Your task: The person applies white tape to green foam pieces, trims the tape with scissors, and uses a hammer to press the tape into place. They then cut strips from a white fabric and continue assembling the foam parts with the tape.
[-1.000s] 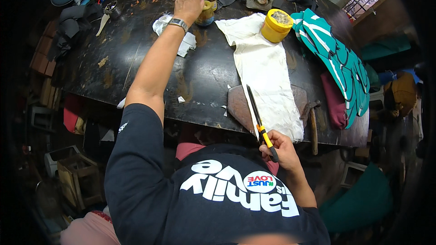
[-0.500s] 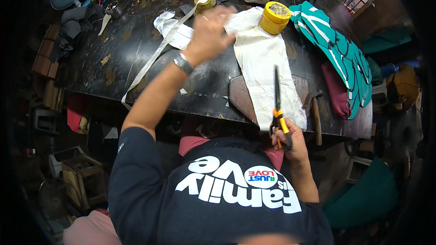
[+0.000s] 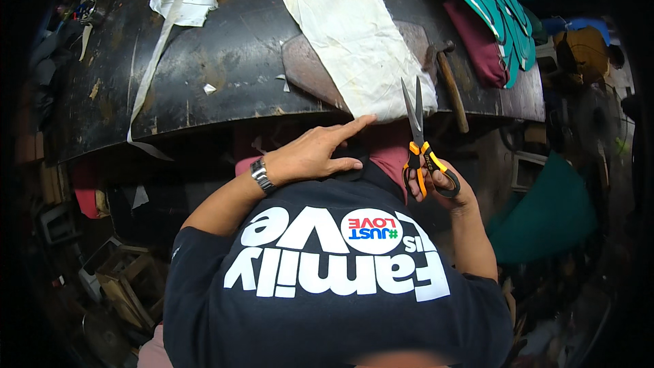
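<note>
1. The right hand [image 3: 446,187] grips a pair of scissors [image 3: 419,143] by their orange-and-black loops, fingers curled through and around the handles; the blades point up and away from the grip and lie nearly pressed together.
2. Just beyond the blade tips hangs the near end of a cream cloth [image 3: 354,34], draped over the front edge of the dark worktable [image 3: 225,61]. The blades overlap its lower corner in the view; whether they touch it I cannot tell.
3. The left hand [image 3: 313,157] sits to the left of the scissor grip, at about the same height, holding nothing. Its index finger is stretched out toward the cloth's hanging edge, and the other fingers are loosely curled against dark fabric at the person's front. A metal wristwatch [image 3: 261,174] is on that wrist.
4. Right of the blades, a hammer [image 3: 451,85] with a wooden handle lies on the table, its handle reaching over the edge.
5. Farther beyond the grip and to the right lie a teal striped cloth [image 3: 501,10] and a maroon cloth [image 3: 480,44] beneath it.
6. Well left of both hands, a long pale strip [image 3: 153,61] trails down the tabletop from crumpled white scraps [image 3: 182,3] and hangs over the edge.
</note>
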{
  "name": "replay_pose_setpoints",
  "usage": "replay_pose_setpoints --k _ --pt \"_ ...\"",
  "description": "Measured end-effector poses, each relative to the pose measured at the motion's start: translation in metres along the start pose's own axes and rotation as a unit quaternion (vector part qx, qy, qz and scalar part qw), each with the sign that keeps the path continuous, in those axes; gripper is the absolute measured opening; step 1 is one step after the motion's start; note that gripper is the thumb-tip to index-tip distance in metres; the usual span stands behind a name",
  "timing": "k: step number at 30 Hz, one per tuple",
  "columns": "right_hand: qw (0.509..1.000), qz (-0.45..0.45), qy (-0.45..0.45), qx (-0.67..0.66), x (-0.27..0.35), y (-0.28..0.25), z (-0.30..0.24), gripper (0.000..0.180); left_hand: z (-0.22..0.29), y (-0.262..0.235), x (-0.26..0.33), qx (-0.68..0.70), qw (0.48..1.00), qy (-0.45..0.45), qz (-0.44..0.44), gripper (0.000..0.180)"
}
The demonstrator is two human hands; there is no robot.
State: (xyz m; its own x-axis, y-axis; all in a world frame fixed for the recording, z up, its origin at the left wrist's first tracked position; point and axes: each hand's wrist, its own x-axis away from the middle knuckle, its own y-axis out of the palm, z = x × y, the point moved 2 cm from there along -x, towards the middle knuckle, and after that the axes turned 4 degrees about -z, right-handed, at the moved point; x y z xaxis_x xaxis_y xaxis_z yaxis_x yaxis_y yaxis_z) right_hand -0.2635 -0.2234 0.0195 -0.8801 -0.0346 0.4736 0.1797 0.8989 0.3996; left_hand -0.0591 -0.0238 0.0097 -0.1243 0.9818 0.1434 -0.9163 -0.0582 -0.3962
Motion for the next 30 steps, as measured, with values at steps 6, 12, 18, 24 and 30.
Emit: replay_pose_setpoints --k 6,12,18,24,30 --pt "0.999 0.023 0.035 0.009 0.034 -0.018 0.035 0.068 -0.035 0.027 -0.003 -0.131 0.989 0.061 0.012 0.045" --pt "0.994 0.056 0.089 0.007 0.053 -0.029 0.068 0.068 -0.081 0.056 -0.034 0.005 0.998 -0.003 -0.070 0.041" --pt "0.988 0.064 0.138 0.029 0.078 -0.045 0.089 0.073 -0.059 0.081 -0.057 0.082 0.996 0.045 0.010 0.039" --pt "0.980 -0.088 0.172 0.043 0.105 -0.043 0.091 0.071 0.007 0.071 -0.035 0.298 0.954 0.016 -0.001 0.030" --pt "0.983 -0.114 0.141 0.015 0.107 -0.029 0.079 0.085 0.045 0.065 -0.013 0.269 0.962 0.029 0.023 0.033"
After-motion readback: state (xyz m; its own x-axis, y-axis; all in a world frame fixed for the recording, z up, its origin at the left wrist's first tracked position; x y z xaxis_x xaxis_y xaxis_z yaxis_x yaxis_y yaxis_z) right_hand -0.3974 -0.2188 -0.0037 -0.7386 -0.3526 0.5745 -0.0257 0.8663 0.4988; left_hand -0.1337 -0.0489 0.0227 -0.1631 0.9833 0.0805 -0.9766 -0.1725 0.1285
